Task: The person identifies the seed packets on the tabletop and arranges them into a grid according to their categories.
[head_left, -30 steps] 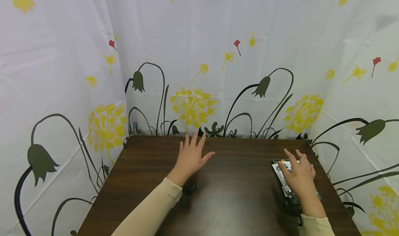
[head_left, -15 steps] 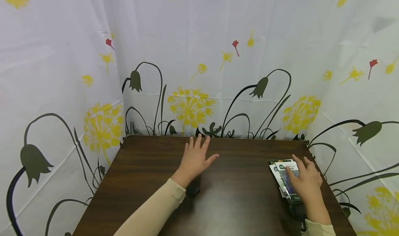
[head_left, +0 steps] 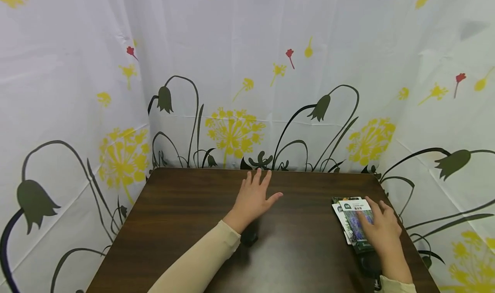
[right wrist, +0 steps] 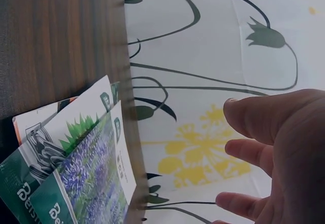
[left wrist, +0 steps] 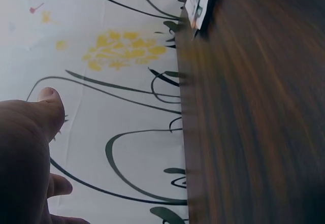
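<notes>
A small fanned stack of seed packets lies near the right edge of the brown table. The top packet shows purple flowers and a green band; others with white and green fronts stick out beneath it. My right hand hovers over the stack's right side, fingers spread and slightly bent, holding nothing. In the right wrist view its fingers stand apart from the packets. Over the middle of the table, my left hand is held palm down with fingers spread and nothing in it. The stack's corner shows in the left wrist view.
The dark wood-grain table reaches back to a white curtain printed with flowers, which also hangs along both sides. A dark wrist device sits below the left wrist, and another below the right.
My left hand has drifted right over the table. My right hand has shifted right and toward me, so more of the packets shows. The head view has turned slightly.
</notes>
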The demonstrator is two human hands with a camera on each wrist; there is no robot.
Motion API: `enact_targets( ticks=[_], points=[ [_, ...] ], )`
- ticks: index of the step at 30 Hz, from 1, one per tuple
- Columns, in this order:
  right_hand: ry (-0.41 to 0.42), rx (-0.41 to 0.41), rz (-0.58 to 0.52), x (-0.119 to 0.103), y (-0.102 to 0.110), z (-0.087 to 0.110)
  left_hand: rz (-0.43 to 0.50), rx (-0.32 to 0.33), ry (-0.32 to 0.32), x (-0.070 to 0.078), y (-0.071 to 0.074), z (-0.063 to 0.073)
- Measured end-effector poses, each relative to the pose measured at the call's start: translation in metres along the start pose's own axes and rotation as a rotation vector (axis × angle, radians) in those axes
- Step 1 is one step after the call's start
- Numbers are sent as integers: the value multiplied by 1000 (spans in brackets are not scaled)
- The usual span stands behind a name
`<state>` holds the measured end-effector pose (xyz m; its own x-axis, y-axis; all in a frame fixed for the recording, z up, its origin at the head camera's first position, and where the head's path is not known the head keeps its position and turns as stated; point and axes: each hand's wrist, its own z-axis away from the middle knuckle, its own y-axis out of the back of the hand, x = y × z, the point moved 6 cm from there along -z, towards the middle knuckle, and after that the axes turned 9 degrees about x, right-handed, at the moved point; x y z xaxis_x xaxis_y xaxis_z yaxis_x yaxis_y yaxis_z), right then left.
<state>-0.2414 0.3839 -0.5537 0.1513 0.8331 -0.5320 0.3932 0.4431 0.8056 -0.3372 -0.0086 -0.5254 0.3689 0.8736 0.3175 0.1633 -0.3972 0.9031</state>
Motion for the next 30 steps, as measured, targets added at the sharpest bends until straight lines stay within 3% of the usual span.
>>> enact_targets(
  ticks=[7,16,23,30],
  points=[
    [-57,-33,-1,5,2,0,45,-46,-2,14,-9,-2],
    [-100,-78,4,12,-3,4,239,-88,23,52,-23,-3],
    [-101,-68,13,17,-5,7,276,-94,17,74,-27,-5],
    [-144,-78,7,28,-5,12,328,-129,16,94,-41,1]
  ],
)
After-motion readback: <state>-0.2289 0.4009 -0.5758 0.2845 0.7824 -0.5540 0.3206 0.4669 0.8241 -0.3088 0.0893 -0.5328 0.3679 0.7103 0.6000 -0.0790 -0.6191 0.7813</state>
